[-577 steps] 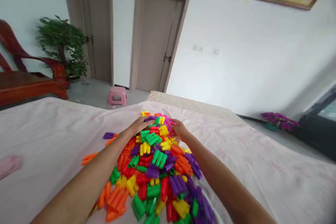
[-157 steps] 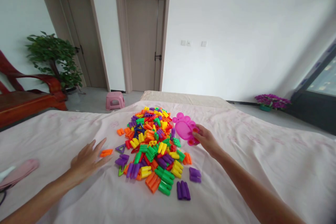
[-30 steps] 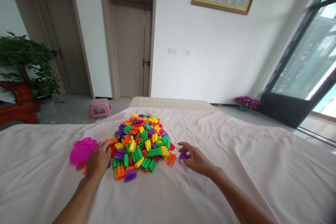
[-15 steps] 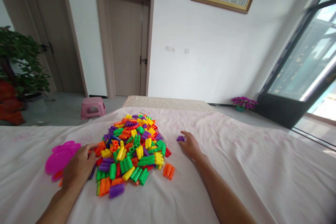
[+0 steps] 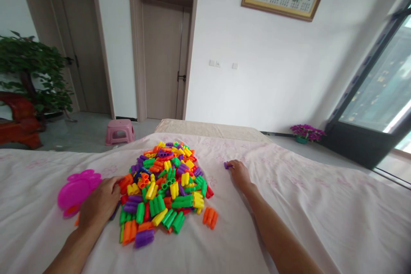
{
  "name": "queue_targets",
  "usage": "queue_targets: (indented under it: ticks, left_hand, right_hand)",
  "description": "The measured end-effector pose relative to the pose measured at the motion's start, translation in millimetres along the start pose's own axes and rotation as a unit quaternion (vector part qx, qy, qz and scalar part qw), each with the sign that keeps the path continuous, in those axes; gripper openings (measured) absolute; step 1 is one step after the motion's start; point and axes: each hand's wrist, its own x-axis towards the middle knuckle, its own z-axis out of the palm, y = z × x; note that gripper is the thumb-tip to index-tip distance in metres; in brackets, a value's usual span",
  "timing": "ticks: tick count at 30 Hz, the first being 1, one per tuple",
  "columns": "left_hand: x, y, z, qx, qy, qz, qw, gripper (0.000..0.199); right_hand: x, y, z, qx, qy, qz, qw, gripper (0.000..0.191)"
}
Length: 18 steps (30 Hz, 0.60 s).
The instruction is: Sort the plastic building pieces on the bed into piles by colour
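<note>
My left hand (image 5: 102, 199) rests at the left edge of a pile of plastic building blocks (image 5: 167, 182), fingers curled in. Its fingertips touch or lie right beside an orange block (image 5: 126, 183); whatever is inside the fingers is hidden. On the sheet to the right of the pile, my right hand (image 5: 240, 174) pinches a small purple block (image 5: 226, 165), part of which sticks out past the fingertips. The blocks are ribbed, tube-like pieces in green, yellow, orange, red and purple. One orange block (image 5: 210, 217) lies apart at the pile's right front.
Left of my left hand lies a magenta plastic dish (image 5: 72, 195) with a scalloped edge. A pale floral sheet (image 5: 305, 222) with folds covers the surface. Beyond it stand a pink stool (image 5: 120, 132), a leafy plant (image 5: 32, 68) and purple flowers (image 5: 306, 132) in a pot.
My right fingers have closed round the purple block, covering more of it. My left hand keeps its place by the pile. The whole view has shifted slightly.
</note>
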Motion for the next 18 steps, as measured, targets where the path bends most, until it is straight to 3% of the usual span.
queue_targets:
  ticks: [3, 6, 13, 18]
  left_hand:
    - [0, 1, -1.3, 0.019, -0.023, -0.013, 0.999, 0.042]
    - [0, 4, -3.5, 0.016, -0.027, -0.032, 0.999, 0.043]
    - [1, 1, -3.1, 0.009, -0.038, -0.027, 0.999, 0.044]
    - [2, 2, -3.2, 0.002, -0.034, -0.019, 0.999, 0.043]
  right_hand:
    - [-7, -3, 5, -0.012, 0.033, -0.006, 0.999, 0.033]
    - [-13, -21, 11, -0.002, 0.055, -0.044, 0.998, 0.044]
    - [-15, -97, 36, 0.122, -0.06, -0.159, 0.978, 0.043]
    - [-16, -111, 45, 0.132, -0.089, -0.149, 0.976, 0.031]
